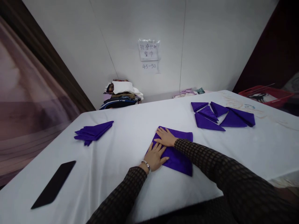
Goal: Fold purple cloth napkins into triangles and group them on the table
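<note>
A purple cloth napkin (178,160) lies spread in a roughly square shape on the white-covered table, near its front edge. My left hand (155,157), with a bracelet at the wrist, rests on the napkin's left side with fingers spread. Just beyond it, my right hand (165,137) lies flat on the far left part of the same cloth, fingers stretched out. The two hands are close together and partly cover the napkin's left edge. Neither hand grips anything.
Several folded purple napkins (235,118) lie at the right back. A loose purple bundle (93,132) and a dark flat panel (54,183) lie on the left of the table (126,133). Behind stand a clothes pile (122,95) and a red basket (277,101).
</note>
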Tool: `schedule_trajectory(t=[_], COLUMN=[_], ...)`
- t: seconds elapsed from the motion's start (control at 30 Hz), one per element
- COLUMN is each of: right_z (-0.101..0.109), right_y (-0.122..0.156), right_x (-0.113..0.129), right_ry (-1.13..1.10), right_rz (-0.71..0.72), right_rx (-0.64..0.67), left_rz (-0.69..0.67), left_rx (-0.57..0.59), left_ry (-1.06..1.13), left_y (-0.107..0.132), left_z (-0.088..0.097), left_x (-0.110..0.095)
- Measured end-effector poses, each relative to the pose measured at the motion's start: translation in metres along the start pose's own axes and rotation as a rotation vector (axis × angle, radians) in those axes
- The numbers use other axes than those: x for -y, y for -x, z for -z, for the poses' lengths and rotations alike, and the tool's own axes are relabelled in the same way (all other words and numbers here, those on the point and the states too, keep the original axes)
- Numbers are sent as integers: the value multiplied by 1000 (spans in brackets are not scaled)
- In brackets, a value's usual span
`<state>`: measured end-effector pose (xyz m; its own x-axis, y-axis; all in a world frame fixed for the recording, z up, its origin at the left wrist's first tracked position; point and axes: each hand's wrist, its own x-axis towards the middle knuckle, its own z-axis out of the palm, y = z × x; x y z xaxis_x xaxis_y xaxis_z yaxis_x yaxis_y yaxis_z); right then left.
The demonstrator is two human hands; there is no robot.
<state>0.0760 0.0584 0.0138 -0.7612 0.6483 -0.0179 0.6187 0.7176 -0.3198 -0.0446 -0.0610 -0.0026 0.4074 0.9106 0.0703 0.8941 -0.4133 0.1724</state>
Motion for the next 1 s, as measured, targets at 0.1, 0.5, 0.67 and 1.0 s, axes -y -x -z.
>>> schedule_trajectory(t=[0.1,0.5,0.67,1.0], right_z=[-9,2,7,3], right_y=[-7,4,48,77], right_x=[-14,-17,-36,-82], right_ry=[18,-81,-30,102], right_rz=[2,-13,-34,-194], right_rx=[-7,1,-61,-93], left_rz=[1,23,-12,-25], left_rx=[-5,58,16,-4], left_ry=[0,-15,-32,-59], left_y=[0,-3,-4,-5], left_z=[-4,1,-4,-5], left_x=[2,1,6,8])
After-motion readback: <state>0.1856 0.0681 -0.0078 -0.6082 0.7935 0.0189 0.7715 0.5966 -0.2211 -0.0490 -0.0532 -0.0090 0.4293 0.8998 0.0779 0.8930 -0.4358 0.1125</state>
